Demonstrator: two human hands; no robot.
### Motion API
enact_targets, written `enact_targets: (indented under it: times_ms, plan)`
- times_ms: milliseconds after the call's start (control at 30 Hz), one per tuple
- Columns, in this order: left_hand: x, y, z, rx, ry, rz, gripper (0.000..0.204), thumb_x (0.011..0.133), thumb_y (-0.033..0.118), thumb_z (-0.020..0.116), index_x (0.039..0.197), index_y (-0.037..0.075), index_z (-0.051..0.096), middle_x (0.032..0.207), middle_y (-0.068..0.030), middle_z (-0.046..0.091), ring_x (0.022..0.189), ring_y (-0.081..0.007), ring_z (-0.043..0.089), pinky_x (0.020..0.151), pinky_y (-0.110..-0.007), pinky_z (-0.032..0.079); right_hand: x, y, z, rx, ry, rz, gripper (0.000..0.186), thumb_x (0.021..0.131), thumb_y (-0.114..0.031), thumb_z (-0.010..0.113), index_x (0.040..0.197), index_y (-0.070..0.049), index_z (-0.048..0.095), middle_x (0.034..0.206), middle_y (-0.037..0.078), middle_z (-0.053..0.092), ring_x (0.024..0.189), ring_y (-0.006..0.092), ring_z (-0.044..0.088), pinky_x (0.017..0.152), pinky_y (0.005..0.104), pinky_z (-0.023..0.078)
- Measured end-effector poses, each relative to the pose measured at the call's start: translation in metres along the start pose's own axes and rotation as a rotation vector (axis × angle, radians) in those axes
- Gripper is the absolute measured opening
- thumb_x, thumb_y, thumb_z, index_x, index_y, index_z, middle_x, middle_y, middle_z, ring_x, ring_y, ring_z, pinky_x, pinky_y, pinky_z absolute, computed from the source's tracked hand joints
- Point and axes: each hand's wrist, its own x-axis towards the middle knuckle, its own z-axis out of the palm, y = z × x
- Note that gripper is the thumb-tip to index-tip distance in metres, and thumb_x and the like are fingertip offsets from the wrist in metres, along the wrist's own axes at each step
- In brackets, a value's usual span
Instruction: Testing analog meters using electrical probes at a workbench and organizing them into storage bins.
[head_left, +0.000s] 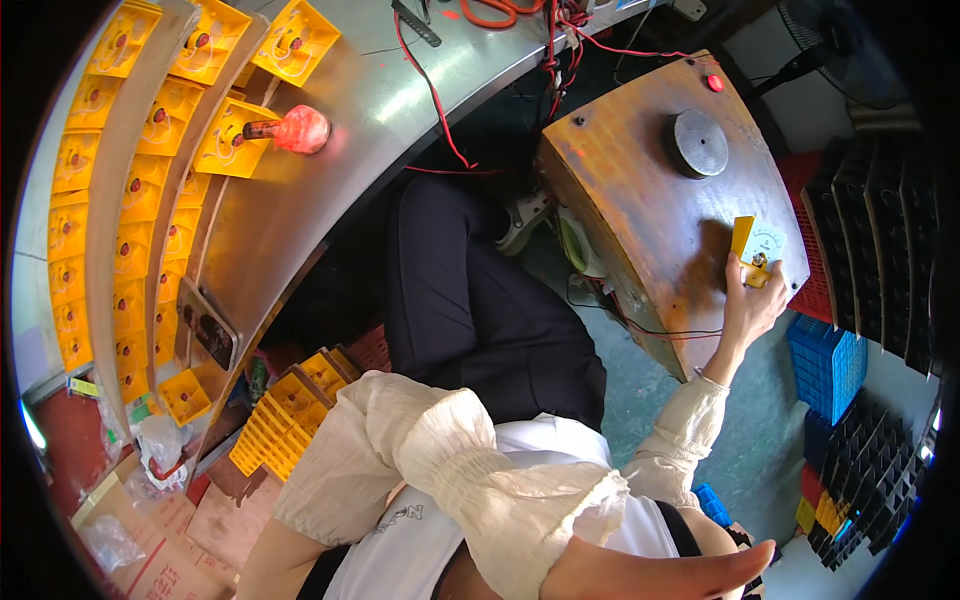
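Observation:
On the top of a stained metal box [640,150], at its near right corner, my right hand [757,298] is closed around a yellow meter housing [742,238]. A pale dial plate [766,242] with a curved scale shows inside it. The thumb presses the near left side and the fingers wrap the right. My left forearm crosses my body along the lower edge. At its end my left hand [725,570] is partly cut off by the frame, with one tip showing; whether it holds anything is hidden. A round grey metal disc [698,143] and a red light [714,83] sit on the box.
At left, a metal bench [370,120] bears rows of yellow housings [140,185], a red bulb-shaped object [302,129] and a phone [207,325]. More yellow housings [290,410] sit below. Blue crates [828,365] and black racks [890,240] stand right. Red cables [430,85] trail near the box.

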Motion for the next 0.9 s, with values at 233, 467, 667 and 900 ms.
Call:
enact_targets:
  times_ms: [233, 467, 667, 900]
  plan:
    - [-0.073, 0.018, -0.02, 1.079, 0.517, 0.612, 0.023, 0.1, 0.025, 0.055, 0.103, 0.003, 0.058, 0.109, -0.0096, 0.059, 0.11, -0.0196, 0.054, 0.098, -0.035, 0.039, 0.0, 0.004, 0.004, 0.019, 0.019, -0.029, 0.079, 0.071, -0.047, 0.079, 0.127, 0.005, 0.056, 0.118, 0.022, 0.06, 0.114, 0.0375, 0.053, 0.099, 0.046, 0.042]
    - [-0.208, -0.018, -0.011, 1.455, 1.41, 1.25, 0.015, 0.093, 0.002, 0.06, 0.107, 0.001, 0.058, 0.111, -0.0107, 0.063, 0.106, -0.0165, 0.059, 0.097, -0.031, 0.044, 0.015, -0.022, 0.008, 0.134, -0.046, 0.037, 0.083, 0.067, -0.047, 0.082, 0.128, 0.004, 0.056, 0.117, 0.02, 0.061, 0.112, 0.0354, 0.056, 0.099, 0.0444, 0.042]
    - [-0.248, -0.073, -0.004, 1.759, 1.85, 1.647, 0.012, 0.081, -0.006, 0.069, 0.077, 0.0, 0.06, 0.1, -0.0125, 0.064, 0.095, -0.0176, 0.061, 0.09, -0.031, 0.046, 0.083, -0.105, 0.056, 0.343, -0.138, 0.078, 0.09, 0.068, -0.059, 0.078, 0.128, 0.004, 0.056, 0.121, 0.023, 0.061, 0.112, 0.0377, 0.059, 0.098, 0.0484, 0.045]
    - [-0.248, -0.103, -0.021, 1.438, 2.027, 2.15, 0.01, 0.093, 0.005, 0.061, 0.085, -0.001, 0.065, 0.095, -0.0071, 0.067, 0.073, -0.0059, 0.057, 0.069, -0.019, 0.047, 0.096, -0.123, 0.081, 0.175, -0.071, 0.136, 0.08, 0.066, -0.058, 0.079, 0.115, 0.004, 0.065, 0.109, 0.025, 0.067, 0.104, 0.039, 0.064, 0.088, 0.0499, 0.049]
